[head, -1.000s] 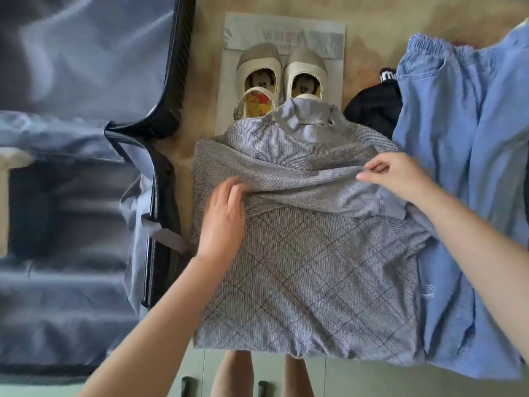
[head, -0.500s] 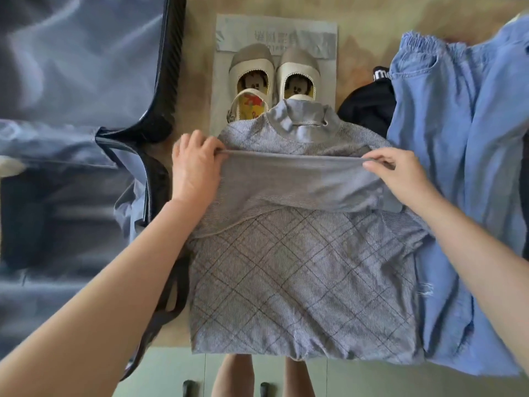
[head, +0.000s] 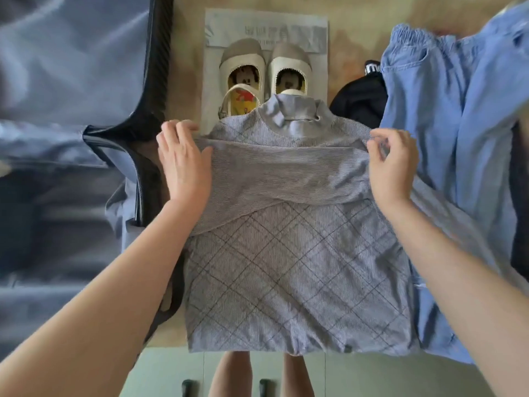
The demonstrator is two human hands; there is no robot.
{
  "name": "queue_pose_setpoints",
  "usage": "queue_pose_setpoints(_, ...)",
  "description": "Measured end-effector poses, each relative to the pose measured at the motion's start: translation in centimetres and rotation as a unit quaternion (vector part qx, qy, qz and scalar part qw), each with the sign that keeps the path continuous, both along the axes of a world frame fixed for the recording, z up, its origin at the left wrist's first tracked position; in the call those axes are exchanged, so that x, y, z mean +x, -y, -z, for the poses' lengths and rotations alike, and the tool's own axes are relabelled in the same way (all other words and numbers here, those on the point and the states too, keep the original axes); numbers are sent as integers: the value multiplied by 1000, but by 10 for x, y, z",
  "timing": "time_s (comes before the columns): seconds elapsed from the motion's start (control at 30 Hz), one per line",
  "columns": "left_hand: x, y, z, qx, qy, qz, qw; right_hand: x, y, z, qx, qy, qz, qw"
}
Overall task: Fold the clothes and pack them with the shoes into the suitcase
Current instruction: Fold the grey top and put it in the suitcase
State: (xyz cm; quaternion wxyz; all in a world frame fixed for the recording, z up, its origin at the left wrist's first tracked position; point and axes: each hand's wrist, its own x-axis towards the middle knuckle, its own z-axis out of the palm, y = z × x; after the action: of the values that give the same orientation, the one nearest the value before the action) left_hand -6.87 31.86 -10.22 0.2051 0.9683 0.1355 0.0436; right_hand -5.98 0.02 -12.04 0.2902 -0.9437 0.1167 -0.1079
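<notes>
Nearest you, the grey checked top [head: 286,276] lies flat with its hem at the near edge, spread wide so the folds land square. Across its upper half a plain striped sleeve [head: 286,170] is laid sideways as a band. Your left hand [head: 183,164] lies flat on the band's left end, fingers straight and thumb on the cloth, probably to pin it. Your right hand [head: 392,164] has curled fingers pinching the right end at the shoulder, which keeps the top edge taut and straight. The next step looks like bringing the body over itself.

Beyond your hands the collar overlaps the heels of the cream shoes [head: 266,70], which stand as a pair on a printed paper sheet [head: 266,24]. To the right wait a black garment [head: 360,104] and blue trousers [head: 458,116], both unfolded. The open suitcase [head: 160,53] lies on your left, so packing is barely begun.
</notes>
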Motion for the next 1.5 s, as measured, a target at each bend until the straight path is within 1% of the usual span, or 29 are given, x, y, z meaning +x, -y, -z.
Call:
queue_pose_setpoints(0.03, -8, 2, -1, -3, 3, 14, 1000, -12, 0, 2, 24, 12, 9, 1000)
queue_pose_setpoints(0.1, -34, 10, 1, -13, -10, 87, 996, -47, -3, 9, 57, 11, 32, 998)
queue_pose_setpoints(0.17, -69, 21, 7, -37, -50, 177, 982, -87, -6, 18, 34, -29, 47, 998)
queue_pose_setpoints(0.23, -99, 25, 18, -30, -92, 225, 969, -115, -5, 27, -19, -80, 61, 995)
queue_pose_setpoints(0.3, -110, 22, 28, -25, -116, 224, 967, -124, 1, 34, -25, -106, 95, 989)
queue_pose_setpoints(0.37, -107, 17, 34, -16, -115, 223, 968, -117, 7, 37, 13, -118, 162, 980)
queue_pose_setpoints(0.43, -102, 15, 36, 4, -105, 223, 969, -103, 10, 38, 71, -149, 259, 952)
queue_pose_setpoints(0.5, -98, 14, 35, 15, -107, 220, 970, -93, 8, 38, 97, -178, 308, 930)
queue_pose_setpoints(0.53, -96, 14, 34, 16, -108, 220, 969, -89, 7, 39, 105, -182, 316, 925)
queue_pose_setpoints(0.6, -93, 11, 35, 13, -101, 222, 970, -82, 6, 36, 165, -166, 344, 909)
queue_pose_setpoints(0.67, -91, 8, 37, 14, -87, 225, 970, -77, 0, 30, 260, -141, 393, 871)
queue_pose_setpoints(0.7, -91, 7, 37, 18, -79, 229, 970, -75, -1, 28, 285, -116, 407, 860)
queue_pose_setpoints(0.77, -94, 5, 38, 20, -67, 233, 970, -74, -2, 20, 291, -55, 404, 866)
queue_pose_setpoints(0.83, -99, 1, 36, 20, -66, 225, 972, -74, 2, 14, 350, -21, 396, 849)
queue_pose_setpoints(0.9, -105, -3, 35, 22, -72, 220, 973, -74, 6, 8, 392, -30, 381, 837)
queue_pose_setpoints(0.97, -110, -3, 35, 21, -103, 224, 969, -78, 9, 10, 396, -73, 375, 835)
queue_pose_setpoints(1.03, -114, -2, 35, 26, -128, 229, 965, -82, 13, 17, 382, -115, 373, 838)
queue_pose_setpoints(1.07, -114, -1, 35, 34, -130, 234, 963, -84, 14, 20, 356, -122, 374, 848)
queue_pose_setpoints(1.1, -112, -1, 34, 44, -124, 239, 962, -85, 15, 20, 311, -121, 367, 868)
queue_pose_setpoints(1.13, -109, -1, 33, 51, -118, 242, 962, -85, 14, 19, 239, -109, 345, 901)
queue_pose_setpoints(1.17, -105, -1, 32, 56, -119, 244, 961, -85, 12, 16, 165, -83, 303, 935)
queue_pose_setpoints(1.2, -101, 0, 33, 59, -134, 246, 958, -86, 8, 13, 112, -51, 249, 961)
queue_pose_setpoints(1.27, -96, 0, 35, 66, -187, 249, 948, -87, -7, 6, 64, -19, 131, 989)
queue_pose_setpoints(1.3, -94, 0, 36, 72, -206, 247, 944, -87, -16, 3, 50, -28, 77, 995)
queue_pose_setpoints(1.37, -89, 0, 36, 84, -230, 236, 940, -86, -27, 11, -2, -90, -7, 996)
queue_pose_setpoints(1.43, -79, 2, 35, 81, -297, 220, 925, -84, -28, 21, -80, -180, -49, 979)
queue_pose_setpoints(1.47, -75, 3, 34, 80, -336, 215, 914, -84, -28, 24, -109, -218, -58, 968)
queue_pose_setpoints(1.5, -73, 4, 33, 80, -352, 211, 908, -84, -28, 27, -125, -242, -62, 960)
